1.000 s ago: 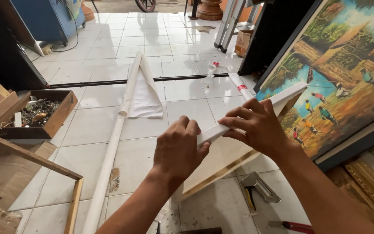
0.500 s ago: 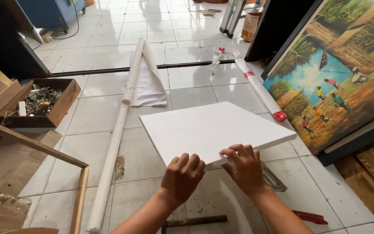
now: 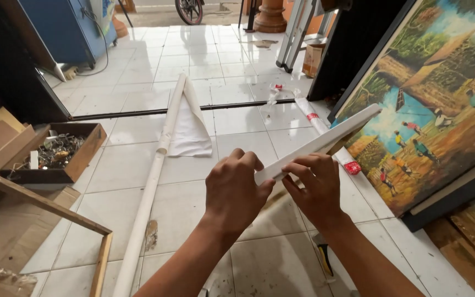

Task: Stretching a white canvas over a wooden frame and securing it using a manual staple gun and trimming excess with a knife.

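White board (image 3: pixel 325 140), seen edge-on and tilted, was pinched at its near end by the left hand (image 3: pixel 235 190) and right hand (image 3: pixel 314 184) above the tiled floor (image 3: pixel 193 203). Metal bits filled a wooden box (image 3: pixel 81 157) at left.

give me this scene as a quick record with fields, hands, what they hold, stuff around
left hand: grips the near end of the white board
right hand: pinches the same end from the other side
white board: held edge-on, tilted up to the right, off the floor
long white roll: lies on the tiled floor, left of the hands
white sheet: partly unrolled beside the roll
wooden box: at left, filled with small metal parts
painting: leans at right, colourful village scene
wooden frame: at lower left
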